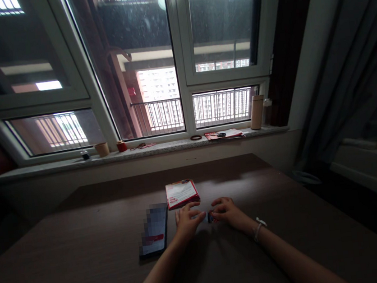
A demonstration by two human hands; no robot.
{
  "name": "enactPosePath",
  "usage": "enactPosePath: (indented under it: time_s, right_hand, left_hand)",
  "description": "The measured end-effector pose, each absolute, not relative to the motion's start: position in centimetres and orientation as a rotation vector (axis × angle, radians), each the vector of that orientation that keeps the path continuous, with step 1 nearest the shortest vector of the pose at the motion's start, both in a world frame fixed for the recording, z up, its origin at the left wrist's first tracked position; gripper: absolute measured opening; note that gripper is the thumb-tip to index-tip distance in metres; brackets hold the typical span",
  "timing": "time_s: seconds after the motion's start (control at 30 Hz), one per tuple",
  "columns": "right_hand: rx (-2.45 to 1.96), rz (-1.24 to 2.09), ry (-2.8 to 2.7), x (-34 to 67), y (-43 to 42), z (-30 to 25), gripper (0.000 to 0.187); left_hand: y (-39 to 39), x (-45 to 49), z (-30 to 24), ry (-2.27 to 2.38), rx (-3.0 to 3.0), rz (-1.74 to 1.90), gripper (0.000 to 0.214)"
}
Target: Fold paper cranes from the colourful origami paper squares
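Both hands rest on a dark wooden table [86, 262], close together near its middle. My left hand [186, 221] has its fingers curled, the fingertips pinching toward a small dark object [210, 217]. My right hand [228, 212], with a pale bracelet at the wrist, is also curled and touches the same small object from the right. What the object is I cannot make out. A stack of red and white booklets [181, 193] lies just beyond the hands. A dark phone [154, 230] lies flat to the left of my left hand.
A stone windowsill [162, 149] runs behind the table with a paper cup [101, 149], a small red cup [121, 146], a tall tan bottle [257, 112] and red papers [223, 134]. Dark curtains [346, 64] hang at the right.
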State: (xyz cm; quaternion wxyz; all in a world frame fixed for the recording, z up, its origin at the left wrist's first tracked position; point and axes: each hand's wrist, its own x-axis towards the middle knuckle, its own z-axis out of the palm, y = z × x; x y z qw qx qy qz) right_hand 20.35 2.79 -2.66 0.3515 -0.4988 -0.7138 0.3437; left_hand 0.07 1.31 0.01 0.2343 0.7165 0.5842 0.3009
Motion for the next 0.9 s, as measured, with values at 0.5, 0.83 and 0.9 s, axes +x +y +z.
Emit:
enactPosePath:
  time_s: [0.5,0.83,0.9]
  right_hand:
    - [-1.259,0.973,-1.792,20.70,2.97,-2.56,0.032]
    - [-1.268,0.940,-1.722,20.55,3.08,-2.44,0.033]
    - [-1.269,0.946,-1.722,20.57,3.10,-2.36,0.031]
  left_hand:
    - [1.21,0.05,-0.08,1.612,1.988,0.829,0.026]
    - [1.54,-0.10,-0.04,1.619,1.977,0.917,0.023]
    - [1.51,-0.12,0.05,1.622,1.976,0.904,0.023]
